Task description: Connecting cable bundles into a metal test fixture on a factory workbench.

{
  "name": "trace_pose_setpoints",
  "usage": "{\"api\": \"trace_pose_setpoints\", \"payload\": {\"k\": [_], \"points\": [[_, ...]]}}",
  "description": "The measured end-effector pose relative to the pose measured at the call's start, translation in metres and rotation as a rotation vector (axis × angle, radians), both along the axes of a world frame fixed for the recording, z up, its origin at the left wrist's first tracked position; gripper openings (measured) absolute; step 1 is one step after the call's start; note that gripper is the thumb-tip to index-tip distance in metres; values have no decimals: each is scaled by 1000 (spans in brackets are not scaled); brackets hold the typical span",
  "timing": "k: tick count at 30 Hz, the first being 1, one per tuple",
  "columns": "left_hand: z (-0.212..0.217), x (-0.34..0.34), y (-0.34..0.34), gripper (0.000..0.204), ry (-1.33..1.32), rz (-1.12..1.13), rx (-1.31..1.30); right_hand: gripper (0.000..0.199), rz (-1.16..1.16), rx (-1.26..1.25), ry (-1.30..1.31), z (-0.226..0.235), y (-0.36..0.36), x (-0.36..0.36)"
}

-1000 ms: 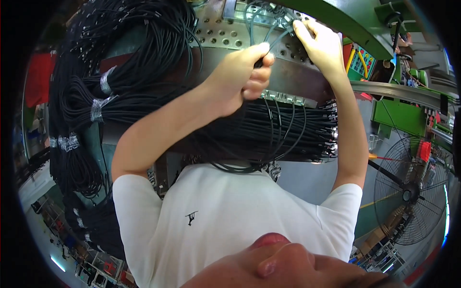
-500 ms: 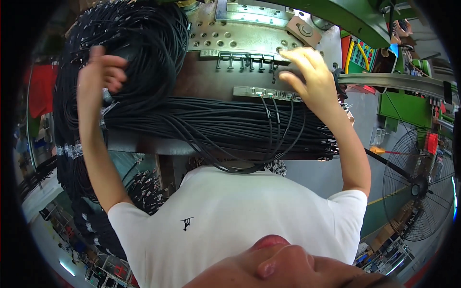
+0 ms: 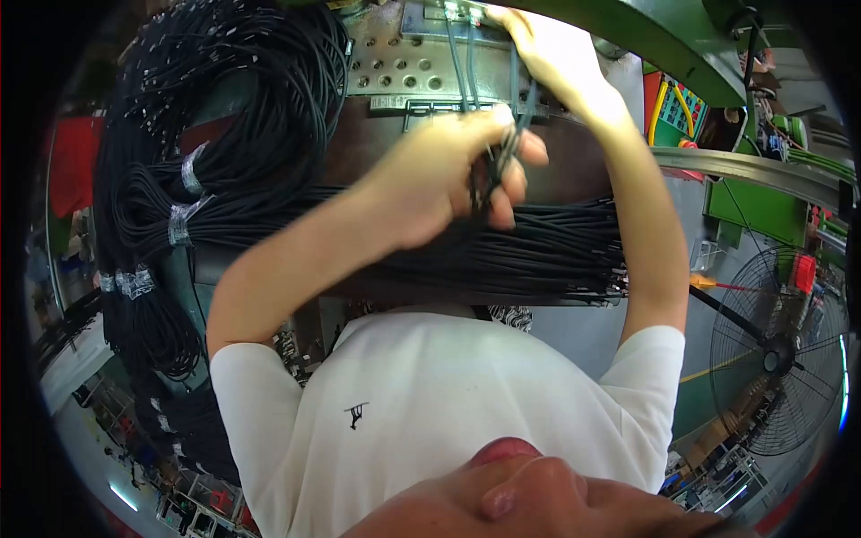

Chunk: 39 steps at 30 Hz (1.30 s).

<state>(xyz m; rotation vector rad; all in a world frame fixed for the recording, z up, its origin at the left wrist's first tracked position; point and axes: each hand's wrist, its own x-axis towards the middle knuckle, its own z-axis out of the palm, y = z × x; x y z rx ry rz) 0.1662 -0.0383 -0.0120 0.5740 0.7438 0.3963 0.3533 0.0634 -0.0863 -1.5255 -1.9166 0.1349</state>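
Several black cables run from a metal strip with small bright connectors, at the far edge, down to my left hand. That hand is closed around the cables, with dark loops showing between its fingers. My right hand reaches to the far right end of the strip with its fingers together, pinching there; glare washes out part of it. Beneath my left hand lies a flat bundle of black cables. A black comb-shaped piece sits on the plate's near edge, partly hidden by my left hand.
A metal plate with holes lies beyond my hands, under a green machine arm. Coiled black cables with clear ties are heaped at the left. A control box with buttons and a large fan stand at the right.
The metal strip with its cables has gone from the near side onto the far plate. My left hand has come from the left coil to the middle and closed on cables; my right hand moved farther away.
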Motion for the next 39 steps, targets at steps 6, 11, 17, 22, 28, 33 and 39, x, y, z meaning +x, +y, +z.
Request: {"api": "trace_pose_setpoints", "payload": {"k": [6, 11, 17, 22, 28, 33, 39], "points": [[-19, -4, 83, 42, -26, 87, 139, 20, 64, 129, -256, 8, 1, 14], [-21, -22, 95, 46, 328, -88, 530, 14, 89, 241, -557, 9, 4, 33], [-26, -24, 134, 22, 868, -209, 1263, 14, 142, 260, -531, 11, -7, 15], [-95, -41, 161, 17, 675, 32, 2052, 10, 130, 322, -541, -1, -7, 19], [-91, -35, 159, 15, 919, -37, 1876, 10, 128, 148, -499, -8, -2, 27], [-97, -39, 159, 15, 980, -25, 1878, 14, 144, 123, -426, -19, 7, 39], [-101, -41, 159, 16, 1059, -12, 1859, 15, 164, 110, -491, -24, 13, 53]]}}
